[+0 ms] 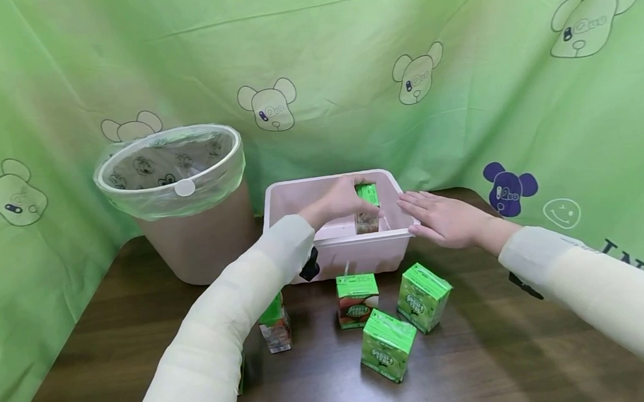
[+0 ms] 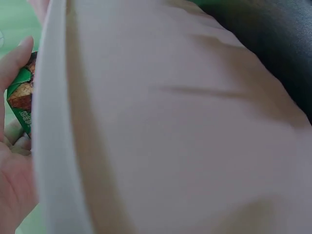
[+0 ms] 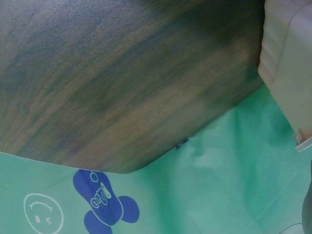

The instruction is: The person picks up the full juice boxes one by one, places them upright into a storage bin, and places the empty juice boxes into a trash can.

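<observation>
My left hand reaches over the front of a pink plastic bin and grips a small green-topped box inside it, thumb and fingers on opposite sides. In the left wrist view the bin's wall fills most of the picture, and the box shows brown food pictures beside the fingers. My right hand lies with straight fingers at the bin's right rim, holding nothing. In the right wrist view only the bin's outer corner shows at the right edge.
In front of the bin stand a red-and-green box, two green boxes and a box partly behind the left sleeve. Another green edge peeks out lower down. A lined trash can stands left. Behind hangs a green curtain.
</observation>
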The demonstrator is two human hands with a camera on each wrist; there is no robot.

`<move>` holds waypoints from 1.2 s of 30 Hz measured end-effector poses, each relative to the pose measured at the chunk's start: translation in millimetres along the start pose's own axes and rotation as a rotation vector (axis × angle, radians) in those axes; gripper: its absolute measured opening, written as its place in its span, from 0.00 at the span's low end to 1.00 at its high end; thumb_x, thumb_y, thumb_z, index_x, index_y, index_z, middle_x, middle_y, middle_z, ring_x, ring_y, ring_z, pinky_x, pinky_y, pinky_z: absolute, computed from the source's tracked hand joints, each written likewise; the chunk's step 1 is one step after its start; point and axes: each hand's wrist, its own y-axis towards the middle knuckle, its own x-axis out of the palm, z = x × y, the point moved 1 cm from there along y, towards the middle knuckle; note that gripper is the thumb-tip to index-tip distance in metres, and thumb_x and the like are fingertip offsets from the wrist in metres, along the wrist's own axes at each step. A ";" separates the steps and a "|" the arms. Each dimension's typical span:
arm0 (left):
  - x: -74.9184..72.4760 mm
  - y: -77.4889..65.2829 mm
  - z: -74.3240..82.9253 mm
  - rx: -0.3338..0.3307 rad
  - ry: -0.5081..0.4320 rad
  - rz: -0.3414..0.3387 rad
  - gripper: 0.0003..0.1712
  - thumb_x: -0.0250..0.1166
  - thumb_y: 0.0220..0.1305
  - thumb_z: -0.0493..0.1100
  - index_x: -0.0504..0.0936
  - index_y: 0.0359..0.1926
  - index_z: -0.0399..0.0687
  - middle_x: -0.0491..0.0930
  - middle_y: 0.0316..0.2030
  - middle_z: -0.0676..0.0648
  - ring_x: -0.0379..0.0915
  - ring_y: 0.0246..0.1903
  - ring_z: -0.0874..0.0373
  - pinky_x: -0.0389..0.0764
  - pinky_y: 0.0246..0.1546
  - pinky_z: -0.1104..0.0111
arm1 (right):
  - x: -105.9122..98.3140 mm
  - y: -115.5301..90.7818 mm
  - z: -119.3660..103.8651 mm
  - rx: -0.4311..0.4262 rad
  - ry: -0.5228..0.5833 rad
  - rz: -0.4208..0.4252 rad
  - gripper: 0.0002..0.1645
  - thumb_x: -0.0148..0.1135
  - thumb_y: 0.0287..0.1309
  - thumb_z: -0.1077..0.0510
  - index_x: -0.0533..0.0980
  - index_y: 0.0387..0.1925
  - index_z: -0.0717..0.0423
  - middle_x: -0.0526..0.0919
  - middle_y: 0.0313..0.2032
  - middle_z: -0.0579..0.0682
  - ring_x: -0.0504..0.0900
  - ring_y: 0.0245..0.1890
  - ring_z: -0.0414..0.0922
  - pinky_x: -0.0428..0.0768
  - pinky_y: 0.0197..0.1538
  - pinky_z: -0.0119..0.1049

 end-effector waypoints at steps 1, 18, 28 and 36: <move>1.9 0.7 -1.5 0.007 0.004 -0.001 0.44 0.80 0.45 0.41 0.72 0.64 0.39 0.78 0.51 0.47 0.75 0.37 0.58 0.77 0.40 0.71 | -0.1 0.2 -0.3 0.002 0.000 -0.004 0.35 0.46 0.73 0.48 0.60 0.68 0.72 0.60 0.69 0.66 0.57 0.69 0.62 0.57 0.69 0.54; 23.0 5.0 -11.6 -0.044 0.080 -0.057 0.44 0.80 0.45 0.43 0.73 0.64 0.40 0.75 0.57 0.44 0.73 0.39 0.59 0.74 0.42 0.73 | 1.1 -0.8 0.4 0.018 0.009 -0.017 0.35 0.46 0.73 0.48 0.59 0.69 0.71 0.59 0.69 0.66 0.57 0.69 0.62 0.56 0.70 0.54; 27.5 4.4 -16.6 -0.045 0.105 -0.080 0.44 0.79 0.49 0.44 0.71 0.66 0.39 0.74 0.60 0.44 0.73 0.39 0.58 0.73 0.42 0.75 | 0.0 -0.7 -2.1 0.020 0.010 -0.018 0.35 0.46 0.73 0.49 0.59 0.68 0.71 0.60 0.69 0.66 0.57 0.69 0.62 0.56 0.70 0.54; 26.3 7.8 -15.2 -0.065 0.135 -0.104 0.44 0.79 0.48 0.43 0.71 0.66 0.39 0.73 0.62 0.44 0.72 0.47 0.59 0.71 0.49 0.76 | 0.2 -0.7 -1.0 0.012 0.005 -0.008 0.35 0.47 0.73 0.49 0.60 0.68 0.71 0.60 0.69 0.66 0.58 0.69 0.62 0.57 0.69 0.54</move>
